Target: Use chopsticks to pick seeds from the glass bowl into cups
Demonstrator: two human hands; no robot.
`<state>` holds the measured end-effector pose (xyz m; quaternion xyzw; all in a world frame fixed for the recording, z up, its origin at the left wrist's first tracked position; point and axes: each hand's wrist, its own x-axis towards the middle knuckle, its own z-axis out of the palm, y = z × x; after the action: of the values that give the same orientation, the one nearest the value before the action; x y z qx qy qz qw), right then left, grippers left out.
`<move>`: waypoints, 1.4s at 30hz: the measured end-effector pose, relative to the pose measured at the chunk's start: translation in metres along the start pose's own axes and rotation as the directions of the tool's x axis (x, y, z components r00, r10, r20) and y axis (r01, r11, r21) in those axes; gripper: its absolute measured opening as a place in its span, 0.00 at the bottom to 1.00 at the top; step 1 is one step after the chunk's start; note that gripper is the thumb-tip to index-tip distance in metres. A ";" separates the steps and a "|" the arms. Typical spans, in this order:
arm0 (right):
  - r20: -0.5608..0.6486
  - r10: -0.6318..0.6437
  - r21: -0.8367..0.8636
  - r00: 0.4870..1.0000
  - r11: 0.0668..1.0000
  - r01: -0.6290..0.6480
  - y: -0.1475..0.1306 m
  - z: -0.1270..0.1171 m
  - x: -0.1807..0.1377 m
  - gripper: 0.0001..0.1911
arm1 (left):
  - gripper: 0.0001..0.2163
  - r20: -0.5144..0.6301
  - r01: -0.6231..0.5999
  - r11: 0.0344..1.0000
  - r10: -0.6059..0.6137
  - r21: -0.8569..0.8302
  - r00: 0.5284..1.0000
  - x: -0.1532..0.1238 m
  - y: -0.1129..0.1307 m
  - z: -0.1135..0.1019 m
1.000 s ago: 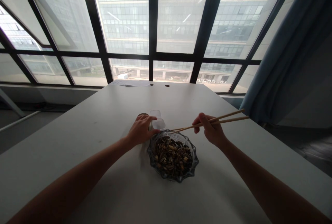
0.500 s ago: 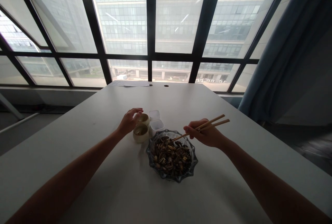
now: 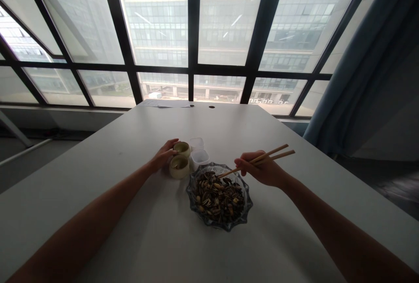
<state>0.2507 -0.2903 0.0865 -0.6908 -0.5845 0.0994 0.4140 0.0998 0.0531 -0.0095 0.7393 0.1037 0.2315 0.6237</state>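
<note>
My left hand (image 3: 163, 156) wraps the left side of the farther small round cup (image 3: 182, 147), its thumb in front and its fingers behind. A matching cup (image 3: 179, 167) stands just nearer, with something small inside that I cannot make out. In my right hand (image 3: 258, 168) is a pair of wooden chopsticks (image 3: 278, 152). Their tips reach down into a scalloped clear glass bowl (image 3: 193, 210), touching or close to the sunflower seeds (image 3: 221, 198) that fill it. Some paler, rounder pieces lie mixed among the seeds.
Two clear plastic containers (image 3: 199, 157) stand right of the cups, behind the bowl. All this rests on a white table (image 3: 137, 226). Paper sheets (image 3: 163, 104) lie at its far edge, near two dark round holes. Windows rise beyond, and a blue curtain (image 3: 343, 77) hangs at the right.
My left hand has come down from above the farther cup to its left side and closed around it. The right hand and chopsticks stay nearly in place; the whole view has shifted slightly.
</note>
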 end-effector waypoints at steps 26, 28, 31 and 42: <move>-0.048 0.009 0.059 0.999 0.998 -0.006 -0.006 -0.001 -0.004 0.26 | 0.39 0.161 -0.153 0.946 0.110 0.284 0.981 0.008 -0.008 -0.020; 0.000 0.006 0.058 1.000 0.998 -0.006 -0.009 0.001 -0.004 0.26 | 0.40 0.150 -0.150 0.934 0.106 0.325 0.983 0.010 -0.012 -0.022; 0.051 -0.014 0.027 0.999 1.000 0.012 -0.013 0.003 -0.004 0.26 | 0.39 0.042 -0.067 0.914 0.054 0.401 0.998 0.009 -0.016 -0.022; -0.015 0.134 0.186 0.991 0.974 -0.129 0.001 0.002 -0.001 0.29 | 0.24 -0.224 -0.109 0.947 0.182 0.302 0.957 -0.012 -0.006 -0.010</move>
<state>0.2502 -0.2901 0.0845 -0.6879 -0.5200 0.1707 0.4767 0.0857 0.0580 -0.0167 0.7925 0.1584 0.3508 0.4730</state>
